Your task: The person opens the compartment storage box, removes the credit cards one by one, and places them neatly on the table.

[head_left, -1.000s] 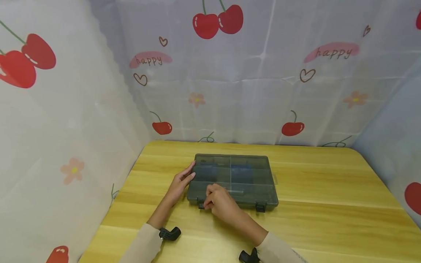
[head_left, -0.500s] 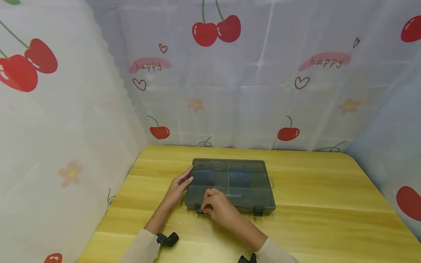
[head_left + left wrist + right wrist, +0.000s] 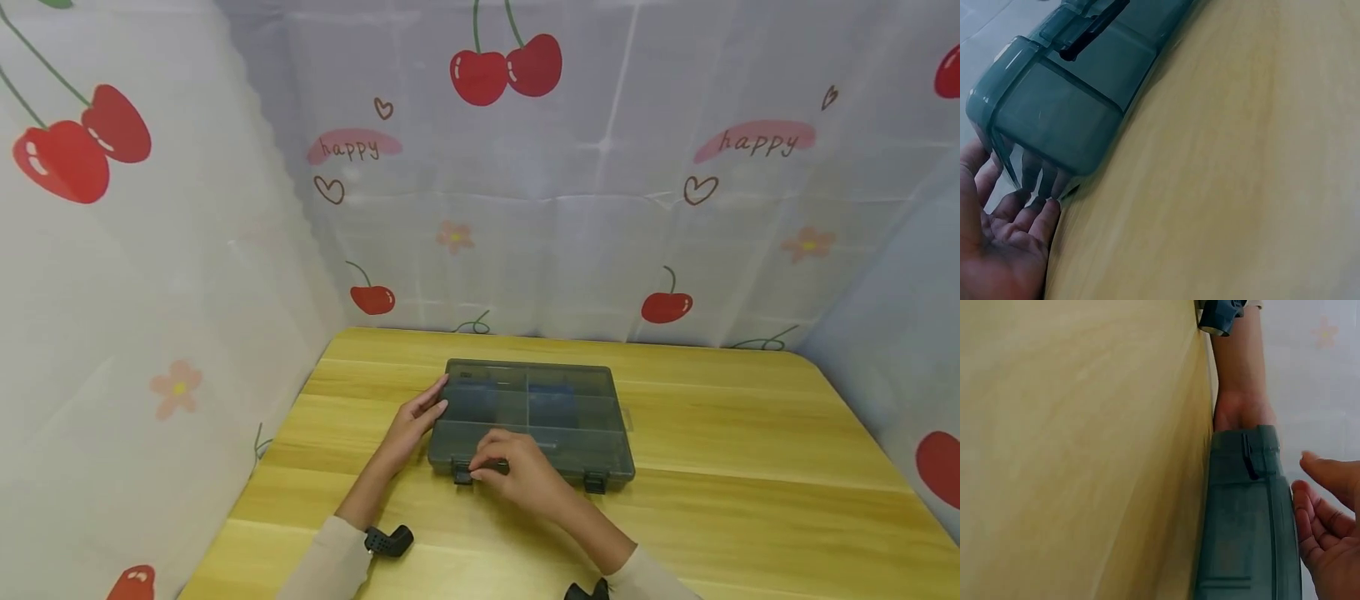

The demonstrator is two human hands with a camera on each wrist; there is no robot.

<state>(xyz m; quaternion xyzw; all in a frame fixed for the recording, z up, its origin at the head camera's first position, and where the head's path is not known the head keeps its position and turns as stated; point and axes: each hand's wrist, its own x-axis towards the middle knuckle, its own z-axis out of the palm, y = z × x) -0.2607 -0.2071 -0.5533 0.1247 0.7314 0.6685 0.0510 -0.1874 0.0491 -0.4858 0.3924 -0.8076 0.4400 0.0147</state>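
Observation:
A grey-green see-through plastic organizer box [image 3: 577,454] with divided compartments lies with its lid down on the table. Dark blue items [image 3: 551,404] show dimly through the lid. On its front edge, the left latch [image 3: 462,477] and right latch [image 3: 595,482] both stick outward. My left hand [image 3: 408,429] rests its fairly straight fingers against the box's left side; the left wrist view shows these fingers beside the box wall [image 3: 1072,119]. My right hand [image 3: 525,475] hovers by the left latch, thumb and fingers apart, with nothing between them in the right wrist view.
The wood-grain table [image 3: 750,433] extends around the box. A cherry-printed cloth [image 3: 540,208] closes off the back and sides. A small clear tab [image 3: 627,419] juts from the box's right side. Black cameras [image 3: 390,542] sit on both wrists.
My right hand's thumb and fingers have parted, and the hand has drawn slightly right from the left latch. The left hand stays against the box. The head view shifted slightly.

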